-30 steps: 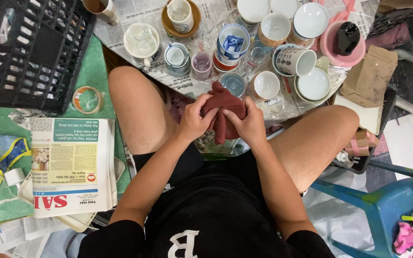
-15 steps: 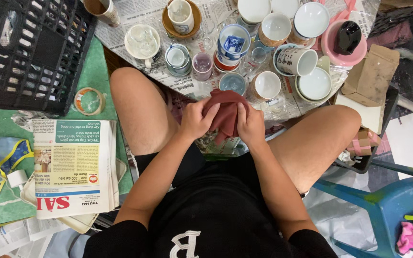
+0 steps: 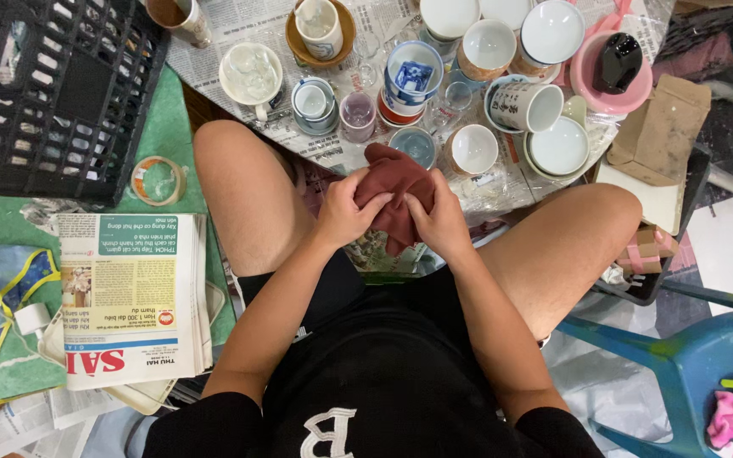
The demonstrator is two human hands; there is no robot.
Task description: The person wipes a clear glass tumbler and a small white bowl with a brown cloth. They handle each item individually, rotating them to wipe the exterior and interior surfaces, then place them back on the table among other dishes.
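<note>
Both hands meet between the person's knees, the left hand and the right hand each clenched on a dark red cloth bunched between them. Whether anything is wrapped inside cannot be told. Just beyond the fingers stand a small blue bowl and a white cup among other crockery on newspaper. Left of the left hand lies a folded newspaper, with a tape roll further out.

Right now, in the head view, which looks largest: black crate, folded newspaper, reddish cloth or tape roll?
1. black crate
2. folded newspaper
3. reddish cloth, held in both hands
4. tape roll
</note>
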